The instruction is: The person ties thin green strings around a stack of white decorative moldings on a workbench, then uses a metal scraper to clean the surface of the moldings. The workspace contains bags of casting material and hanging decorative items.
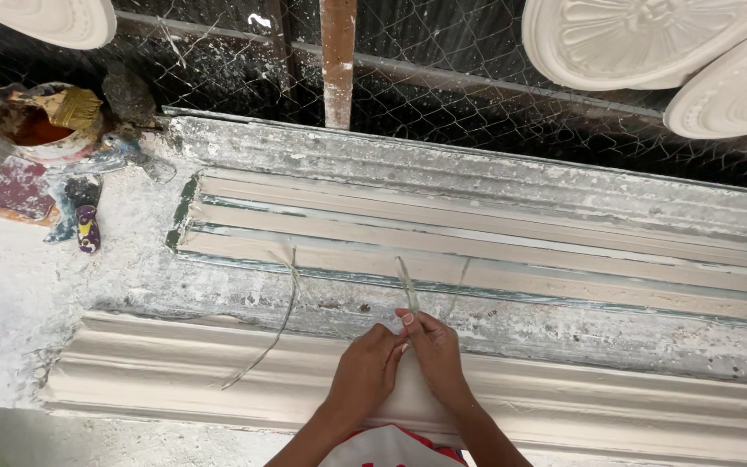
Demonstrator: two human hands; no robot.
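My left hand (pixel 365 370) and my right hand (pixel 436 350) meet over the near edge of a long plaster cornice mould (pixel 564 259). Both pinch a thin pale fibre strand (pixel 406 284) that rises from my fingers and lies across the mould's wet grooves. A second loose strand (pixel 278 324) trails from the mould down over a finished white cornice piece (pixel 175 372) in front of me. The mould's channels hold smooth cream-coloured plaster.
A tin with reddish liquid and a brush (pixel 45 121) stands at the far left, next to a scraper (pixel 21 188) and a small tool (pixel 87 227). Round white plaster medallions (pixel 641 39) hang on wire mesh behind. A rusty post (pixel 337 60) stands upright there.
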